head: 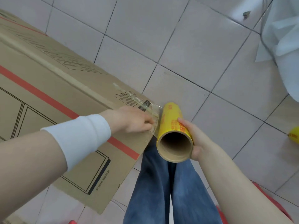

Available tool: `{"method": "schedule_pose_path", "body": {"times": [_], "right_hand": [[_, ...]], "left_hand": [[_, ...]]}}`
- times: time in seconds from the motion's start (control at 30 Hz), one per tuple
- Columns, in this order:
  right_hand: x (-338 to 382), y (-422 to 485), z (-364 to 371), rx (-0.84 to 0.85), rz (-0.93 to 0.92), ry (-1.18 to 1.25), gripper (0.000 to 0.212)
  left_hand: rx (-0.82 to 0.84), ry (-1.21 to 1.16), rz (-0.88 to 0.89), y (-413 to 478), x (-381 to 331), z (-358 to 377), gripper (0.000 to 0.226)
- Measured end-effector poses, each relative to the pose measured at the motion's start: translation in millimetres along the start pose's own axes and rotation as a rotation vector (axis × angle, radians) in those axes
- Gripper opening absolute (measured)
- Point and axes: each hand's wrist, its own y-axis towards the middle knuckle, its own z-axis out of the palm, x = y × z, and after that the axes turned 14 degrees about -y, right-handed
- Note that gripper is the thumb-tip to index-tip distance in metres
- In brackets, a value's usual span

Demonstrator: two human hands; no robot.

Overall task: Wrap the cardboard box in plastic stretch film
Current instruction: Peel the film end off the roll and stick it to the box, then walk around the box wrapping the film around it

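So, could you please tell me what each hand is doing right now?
Left hand: open, pressing the film end onto the cardboard box.
Right hand: gripping the yellow film roll.

The cardboard box (48, 97) lies on the tiled floor (194, 54) at left, with the film roll (171, 125) just beside its near right corner, the left hand (131, 120) on that corner and the right hand (196, 141) right of the roll.
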Motion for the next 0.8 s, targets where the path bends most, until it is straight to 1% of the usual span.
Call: {"method": "schedule_pose_path", "body": {"times": [0.13,0.3,0.4,0.53,0.6,0.63,0.67,0.7,0.73,0.77,0.8], "right_hand": [[-15,5,-6,-0.039,0.031,-0.094,0.065],[-48,14,3,-0.18,-0.015,-0.321,0.074],[-64,24,18,-0.206,-0.044,-0.42,0.077],[-73,41,32,-0.202,-0.047,-0.485,0.084],[-73,45,35,-0.199,-0.053,-0.502,0.09],[-73,46,34,-0.194,-0.06,-0.505,0.095],[-73,47,33,-0.188,-0.07,-0.496,0.098],[-74,47,31,-0.173,-0.083,-0.467,0.1],[-77,45,28,-0.145,-0.101,-0.415,0.099],[-82,42,25,-0.105,-0.126,-0.355,0.094],[-88,37,23,-0.067,-0.159,-0.298,0.086]], "left_hand": [[-0.041,0.023,0.027,-1,0,1,0.041],[-0.065,0.045,0.076,-2,4,4,0.04],[-0.091,0.066,0.073,-2,4,5,0.041],[-0.192,0.136,0.093,-3,6,10,0.044],[-0.305,0.163,0.145,-3,8,18,0.054],[-0.392,0.137,0.19,-4,9,24,0.061],[-0.504,0.057,0.236,-6,9,33,0.065],[-0.638,-0.073,0.284,-10,7,45,0.063],[-0.769,-0.219,0.341,-15,5,60,0.056],[-0.877,-0.33,0.394,-22,2,76,0.047],[-0.95,-0.389,0.429,-29,-3,95,0.038]]}}
